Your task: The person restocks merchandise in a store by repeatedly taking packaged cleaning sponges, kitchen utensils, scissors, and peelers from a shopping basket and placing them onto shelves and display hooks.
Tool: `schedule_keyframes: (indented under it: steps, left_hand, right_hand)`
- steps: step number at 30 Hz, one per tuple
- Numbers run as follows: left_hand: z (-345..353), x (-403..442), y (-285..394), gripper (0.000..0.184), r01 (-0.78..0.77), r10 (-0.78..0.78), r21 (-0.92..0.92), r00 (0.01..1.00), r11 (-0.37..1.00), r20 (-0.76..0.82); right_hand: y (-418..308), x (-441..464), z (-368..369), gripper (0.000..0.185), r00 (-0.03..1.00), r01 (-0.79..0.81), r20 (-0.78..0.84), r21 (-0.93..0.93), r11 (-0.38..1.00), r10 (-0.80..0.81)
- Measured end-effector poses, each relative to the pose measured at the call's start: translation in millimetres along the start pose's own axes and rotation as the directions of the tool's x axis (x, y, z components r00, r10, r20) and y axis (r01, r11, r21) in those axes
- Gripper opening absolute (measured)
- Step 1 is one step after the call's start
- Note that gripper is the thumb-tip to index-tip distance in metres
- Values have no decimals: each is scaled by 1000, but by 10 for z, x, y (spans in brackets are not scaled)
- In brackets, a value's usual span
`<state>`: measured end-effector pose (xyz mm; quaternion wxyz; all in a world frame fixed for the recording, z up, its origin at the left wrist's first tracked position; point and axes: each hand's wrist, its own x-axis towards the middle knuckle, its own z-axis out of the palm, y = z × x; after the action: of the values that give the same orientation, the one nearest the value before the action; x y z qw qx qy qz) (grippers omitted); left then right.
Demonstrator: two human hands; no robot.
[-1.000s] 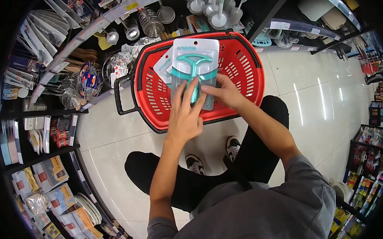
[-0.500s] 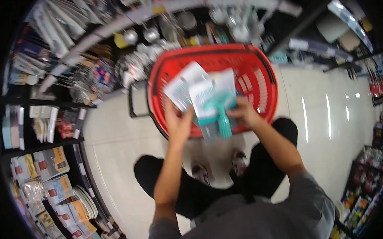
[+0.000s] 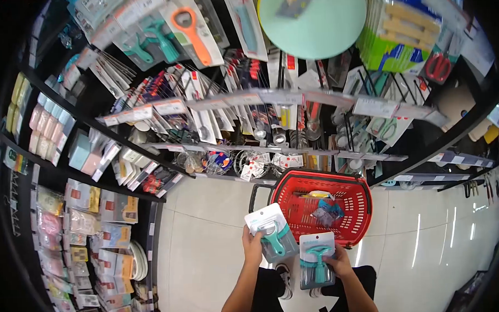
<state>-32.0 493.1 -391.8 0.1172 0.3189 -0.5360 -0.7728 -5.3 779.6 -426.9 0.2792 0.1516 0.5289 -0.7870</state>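
Observation:
My left hand (image 3: pixel 252 247) is closed on the lower left edge of a carded pack that holds a teal peeler (image 3: pixel 274 242), tilted slightly. My right hand (image 3: pixel 339 262) grips the right edge of a second packaged teal peeler (image 3: pixel 319 258), a Y-shaped one held upright and lower than the first. The two packs are side by side, apart from each other. Just beyond them stands a red shopping basket (image 3: pixel 362 207) on the floor, with a blue-teal wrapped item (image 3: pixel 327 212) and a yellow-and-white item (image 3: pixel 319 195) inside.
A shelf of hanging kitchen tools rises ahead, with packaged teal peelers (image 3: pixel 160 41), an orange peeler (image 3: pixel 189 34) and a round mint-green board (image 3: pixel 313 21). Packaged goods (image 3: pixel 117 237) fill the left shelf. The basket's black handle (image 3: pixel 256 197) sticks out leftward over the tiled floor (image 3: pixel 197 246).
My view has tilted up, bringing the upper shelf in. The two packs, overlapping above the basket before, are now separated and held nearer my body, in front of the basket.

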Motion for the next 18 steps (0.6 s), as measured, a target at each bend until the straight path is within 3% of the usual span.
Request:
schedule_keyframes:
  steps: [3, 6, 8, 10, 11, 14, 16, 18]
  left_hand:
    - [92, -280, 559, 36, 99, -101, -85, 995, 992, -21]
    - [247, -508, 1073, 32, 124, -134, -206, 990, 971, -34]
    - [399, -662, 1469, 30, 141, -150, -203, 988, 969, -31]
    - [561, -810, 1836, 29, 118, -128, -193, 991, 974, -38]
    - [636, -869, 2003, 29, 103, -112, -171, 993, 980, -44]
    - [682, -1000, 2329, 30, 32, -39, -147, 998, 989, -46]
    - [650, -1104, 2581, 32, 23, -32, -120, 996, 993, -78]
    - [463, -1111, 2688, 32, -65, 58, -70, 994, 995, -94]
  right_hand:
    - [-467, -339, 225, 88, 996, 81, 51, -62, 995, -78]
    - [-1308, -702, 592, 95, 979, 188, 86, -22, 982, -186]
    - [-1785, -912, 761, 91, 971, 237, 52, -37, 971, -235]
    - [-2046, -1060, 698, 81, 960, 273, 160, -360, 892, -230]
    - [-2265, -1176, 825, 64, 970, 237, 113, -249, 939, -214]
    - [-2694, -1387, 884, 52, 974, 194, 168, -261, 946, -153]
    - [-2806, -1413, 891, 27, 972, 221, 151, -329, 918, -180]
    - [-2928, -1424, 963, 18, 972, 236, 113, -502, 832, -207]
